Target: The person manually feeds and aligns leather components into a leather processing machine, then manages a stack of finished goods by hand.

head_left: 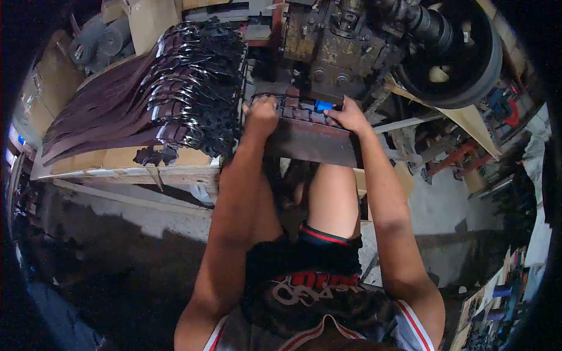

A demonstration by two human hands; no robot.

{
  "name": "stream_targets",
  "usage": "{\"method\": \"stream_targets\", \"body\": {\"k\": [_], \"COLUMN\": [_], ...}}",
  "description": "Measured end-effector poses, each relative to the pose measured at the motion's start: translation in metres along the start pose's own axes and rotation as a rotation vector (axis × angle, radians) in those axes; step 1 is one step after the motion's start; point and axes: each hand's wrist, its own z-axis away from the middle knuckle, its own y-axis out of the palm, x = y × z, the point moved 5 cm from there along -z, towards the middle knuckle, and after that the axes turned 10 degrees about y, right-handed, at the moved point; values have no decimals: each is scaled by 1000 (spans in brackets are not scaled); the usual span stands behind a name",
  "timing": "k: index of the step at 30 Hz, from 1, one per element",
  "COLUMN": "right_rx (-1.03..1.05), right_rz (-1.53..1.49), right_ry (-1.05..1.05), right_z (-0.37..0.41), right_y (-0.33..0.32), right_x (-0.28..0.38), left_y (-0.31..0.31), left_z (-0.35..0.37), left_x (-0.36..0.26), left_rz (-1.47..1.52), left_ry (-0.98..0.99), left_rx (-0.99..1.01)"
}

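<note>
A dark brown strip with shaped cut-outs (301, 113) lies across the bed of a heavy, worn press (336, 76). At its left end my left hand (263, 114) is closed, with the fingers curled over the strip. My right hand (350, 116) grips the strip's right end, its thumb reaching inward along the near edge. Between the hands, close to the right thumb, a small bright blue piece (323, 105) shows under the press head. My fingertips are partly hidden. Below the strip is a flat metal front plate (319, 142).
Left of the press, a thick pile of long brown strips with dark cut-out ends (126, 96) covers a wooden table (117, 171). One dark cut-out scrap (155, 155) hangs at its edge. A large black flywheel (489, 76) stands at upper right. Rolls (111, 41) lie behind the pile.
</note>
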Motion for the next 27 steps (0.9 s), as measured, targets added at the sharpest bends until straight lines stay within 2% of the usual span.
{"method": "stream_targets", "body": {"k": [4,7,12,15,22,27], "right_rx": [2,6,-15,-2,47,41], "right_rz": [-21,-68,2,-21,-81,-60], "right_ry": [-29,48,-15,-1,81,30], "right_z": [3,18,22,22,15,15], "right_y": [0,0,0,-1,0,0], "right_x": [4,22,34,33,18,19], "left_y": [-3,-1,5,0,-4,-6], "left_z": [3,3,4,4,2,2], "left_x": [0,2,4,-1,-3,-4], "left_rz": [-17,-50,-126,-59,-39,-45], "left_ry": [16,8,20,67,10,26], "left_rx": [-52,-45,-85,-257,-172,-164]}}
